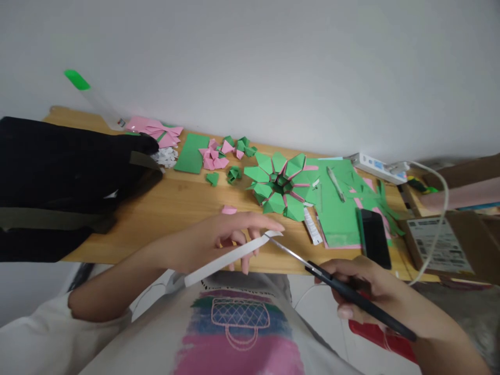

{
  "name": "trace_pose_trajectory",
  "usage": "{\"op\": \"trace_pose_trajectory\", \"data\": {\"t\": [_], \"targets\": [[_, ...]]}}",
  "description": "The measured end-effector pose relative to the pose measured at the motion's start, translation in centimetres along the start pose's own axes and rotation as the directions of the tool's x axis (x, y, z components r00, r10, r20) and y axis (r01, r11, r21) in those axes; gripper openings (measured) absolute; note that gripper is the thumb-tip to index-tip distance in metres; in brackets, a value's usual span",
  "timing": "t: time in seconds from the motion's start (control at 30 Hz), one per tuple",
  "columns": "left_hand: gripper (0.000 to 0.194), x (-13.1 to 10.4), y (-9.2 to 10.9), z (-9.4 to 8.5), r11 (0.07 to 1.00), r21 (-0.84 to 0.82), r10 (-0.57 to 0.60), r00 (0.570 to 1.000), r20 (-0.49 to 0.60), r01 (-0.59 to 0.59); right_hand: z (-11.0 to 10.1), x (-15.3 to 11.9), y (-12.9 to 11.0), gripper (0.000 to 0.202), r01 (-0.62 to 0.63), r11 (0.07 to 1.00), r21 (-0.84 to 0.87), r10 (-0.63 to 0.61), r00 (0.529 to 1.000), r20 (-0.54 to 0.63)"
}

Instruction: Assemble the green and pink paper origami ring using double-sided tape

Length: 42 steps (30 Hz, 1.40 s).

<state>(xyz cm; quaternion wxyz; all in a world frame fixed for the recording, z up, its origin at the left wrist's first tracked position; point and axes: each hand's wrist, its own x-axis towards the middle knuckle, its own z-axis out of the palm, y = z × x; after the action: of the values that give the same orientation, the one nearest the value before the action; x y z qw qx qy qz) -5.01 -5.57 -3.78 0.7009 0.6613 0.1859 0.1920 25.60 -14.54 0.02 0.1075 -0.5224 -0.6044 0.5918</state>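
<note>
My left hand [230, 234] is closed on a narrow white strip [226, 263], pinching it near its far end with index finger and thumb. The strip slants down toward my shirt, and its tip is bent over. In my right hand [371, 289] are black-handled scissors [351, 297], seen edge-on. Their metal blades reach left and touch or nearly touch the strip's bent tip. Just beyond both hands stands a green and pink folded-paper piece [295, 169] with a round opening. A small pink paper piece [229, 209] lies by my left knuckles.
Green paper sheets [338, 224] bear a pen [336, 183]. A white tube [312, 226] and a phone [375, 237] lie nearby. Folded pink units [213, 156] sit at the back. A black bag [70, 182] covers the left end; a power strip [378, 167] and cardboard box [449, 247] are right.
</note>
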Motion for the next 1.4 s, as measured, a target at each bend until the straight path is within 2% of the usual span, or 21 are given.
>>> {"op": "trace_pose_trajectory", "data": {"t": [0.1,0.2,0.3,0.37,0.43,0.47,0.5,0.53,0.6,0.67,0.73,0.8,0.87,0.9,0.93,0.97,1.03,1.07,1.2,1.4], "targets": [[0.043,-0.2,-0.8,0.1,0.993,-0.115,0.041,0.999,0.011,-0.039,-0.1,0.0,-0.4,0.031,-0.024,0.999,-0.029,0.024,1.0,-0.002],[0.043,0.0,-0.5,0.3,0.984,-0.155,0.091,0.995,0.045,-0.083,0.0,-0.2,-0.4,0.032,-0.066,0.994,-0.086,0.063,0.997,-0.04],[0.041,-0.1,0.5,0.5,0.981,-0.158,0.124,0.99,0.064,-0.112,0.1,-0.5,-0.2,0.031,-0.119,0.979,-0.163,0.105,0.99,-0.094],[0.036,-0.5,0.8,0.2,0.989,-0.097,0.115,0.992,0.045,-0.11,0.2,-0.6,0.2,0.03,-0.149,0.972,-0.18,0.127,0.983,-0.131],[0.036,-1.2,0.3,-0.8,0.994,0.08,0.081,0.994,-0.079,-0.074,0.1,-0.7,0.6,0.031,-0.177,0.974,-0.144,0.154,0.975,-0.16],[0.037,-1.7,-0.3,-1.7,0.973,0.229,0.038,0.985,-0.169,0.002,0.0,-0.8,0.9,0.032,-0.189,0.976,-0.111,0.167,0.968,-0.186],[0.039,-2.3,-1.1,-2.8,0.925,0.37,0.042,0.944,-0.328,0.088,0.0,-0.8,1.1,0.035,-0.195,0.978,-0.075,0.174,0.958,-0.228],[0.041,-2.8,-2.0,-4.1,0.866,0.473,0.07,0.898,-0.435,0.162,-0.1,-0.8,1.4,0.038,-0.195,0.98,-0.036,0.176,0.94,-0.292],[0.046,-3.9,-3.8,-6.7,0.779,0.579,0.142,0.833,-0.535,0.239,-0.1,-0.7,1.8,0.043,-0.165,0.985,0.048,0.168,0.875,-0.453],[0.05,-4.7,-4.9,-8.7,0.773,0.611,0.219,0.83,-0.512,0.173,0.1,-0.4,1.9,0.041,-0.11,0.985,0.132,0.167,0.785,-0.596],[0.051,-4.9,-4.9,-9.3,0.787,0.61,0.287,0.818,-0.498,0.095,0.5,0.1,1.8,0.04,-0.054,0.98,0.192,0.172,0.71,-0.682],[0.045,-4.3,-4.0,-8.1,0.823,0.56,0.267,0.807,-0.526,0.092,1.3,0.8,1.4,0.04,0.015,0.975,0.223,0.157,0.662,-0.733],[0.033,-3.1,-2.7,-5.6,0.897,0.436,0.196,0.813,-0.548,0.078,2.5,2.0,1.0,0.034,0.122,0.96,0.253,0.125,0.618,-0.776],[0.024,-2.2,-2.1,-4.1,0.938,0.341,0.126,0.857,-0.5,0.061,3.1,2.6,0.8,0.033,0.182,0.944,0.275,0.119,0.59,-0.798],[0.017,-1.3,-1.6,-2.5,0.975,0.212,0.02,0.914,-0.406,0.072,3.8,3.4,0.7,0.033,0.238,0.924,0.3,0.116,0.573,-0.812],[0.018,-0.4,-1.3,-1.1,0.991,0.083,-0.079,0.949,-0.306,0.11,4.4,4.1,0.5,0.034,0.275,0.901,0.334,0.127,0.569,-0.813],[0.02,1.3,-1.1,1.1,0.974,-0.104,-0.216,0.959,-0.186,0.199,5.6,5.5,0.4,0.039,0.309,0.858,0.411,0.169,0.585,-0.793],[0.021,2.0,-1.2,1.9,0.959,-0.176,-0.249,0.954,-0.166,0.22,6.1,6.0,0.3,0.042,0.318,0.838,0.444,0.187,0.597,-0.78],[0.022,3.4,-2.0,3.1,0.933,-0.262,-0.294,0.943,-0.157,0.247,7.1,6.9,0.2,0.05,0.325,0.792,0.518,0.228,0.629,-0.743],[0.02,3.9,-2.4,3.2,0.933,-0.225,-0.317,0.937,-0.149,0.28,7.2,6.6,0.4,0.047,0.305,0.835,0.458,0.197,0.611,-0.767]]}}
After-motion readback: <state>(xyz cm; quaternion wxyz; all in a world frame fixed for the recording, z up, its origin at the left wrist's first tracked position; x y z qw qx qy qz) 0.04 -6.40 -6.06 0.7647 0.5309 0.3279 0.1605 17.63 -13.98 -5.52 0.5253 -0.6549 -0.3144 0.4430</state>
